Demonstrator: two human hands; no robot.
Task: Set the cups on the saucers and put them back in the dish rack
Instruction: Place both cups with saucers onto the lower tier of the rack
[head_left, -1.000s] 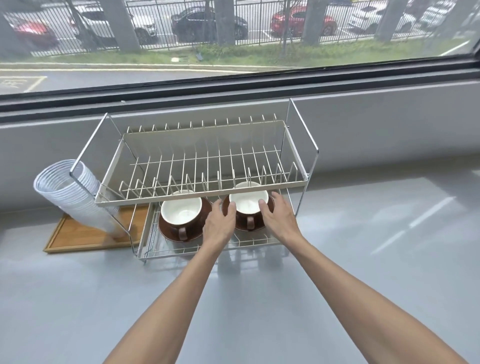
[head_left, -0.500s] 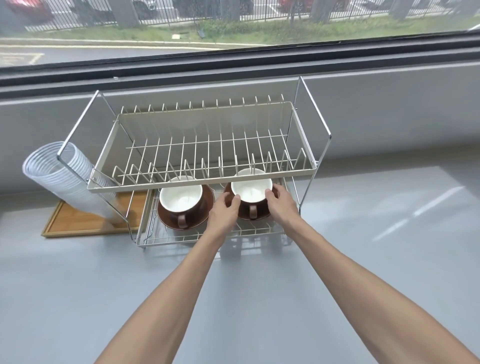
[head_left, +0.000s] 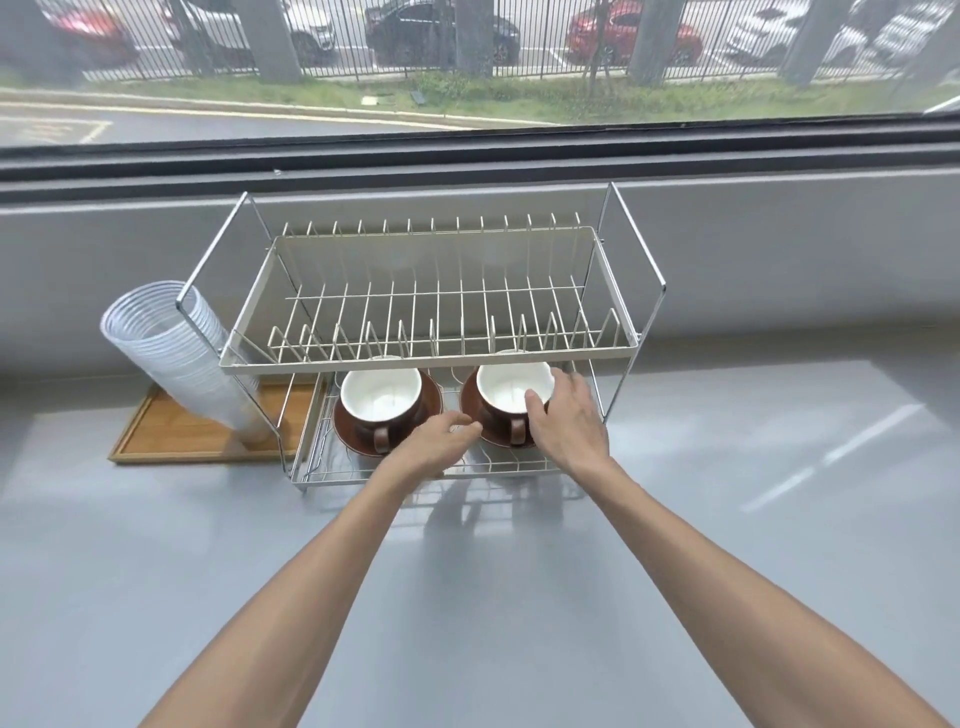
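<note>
Settling the second cup (head_left: 514, 387) on its saucer (head_left: 470, 415) in the dish rack (head_left: 431, 358) lower tier, at 3 o'clock of the first cup (head_left: 381, 392), the right hand (head_left: 569, 421) touches its rim with spread grip, the left hand (head_left: 434, 449) hangs loosely curled and empty, so I judge only letting go remains

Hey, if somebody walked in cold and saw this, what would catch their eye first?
Probably the two brown cups with white insides, the left cup and the right cup, each on a brown saucer on the bottom shelf of the wire dish rack. Next, the right hand against the right cup's rim and the left hand just before the saucers.
</note>
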